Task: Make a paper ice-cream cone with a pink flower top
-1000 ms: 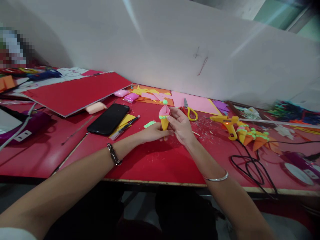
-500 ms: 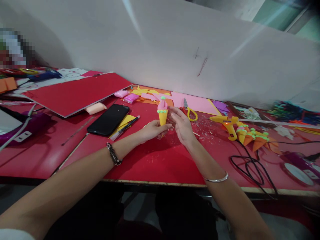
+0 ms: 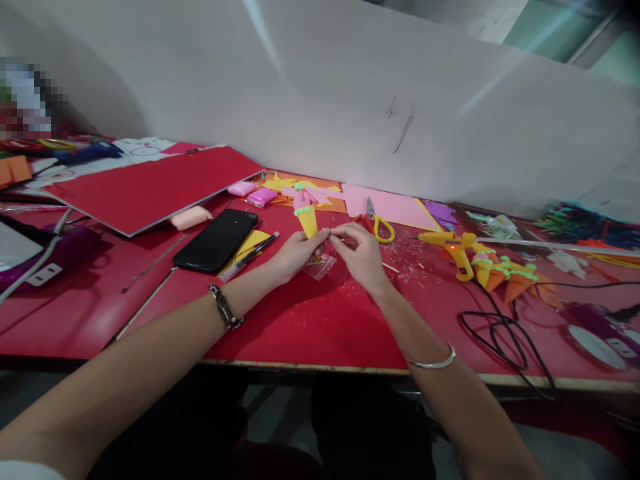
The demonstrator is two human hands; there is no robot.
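Note:
My left hand is closed round the lower part of a yellow ice cream cone craft, which has a pink swirl, a green ball on top and a ring of green balls round its rim. The cone leans to the left. Fingers pinched together, my right hand meets the left thumb just right of the cone; whatever tiny thing it may hold is too small to make out. Under the left fingers lies a small clear plastic bag on the red table.
Scissors lie behind my right hand. To the right are a yellow glue gun, its black cable and more cone crafts. A black phone, a pen and a red board are at left. Pink paper lies behind.
The cone has moved a little left and now tilts left. My right hand's fingers have gone from spread beside the cone to pinched at my left thumb. The small plastic bag shows now.

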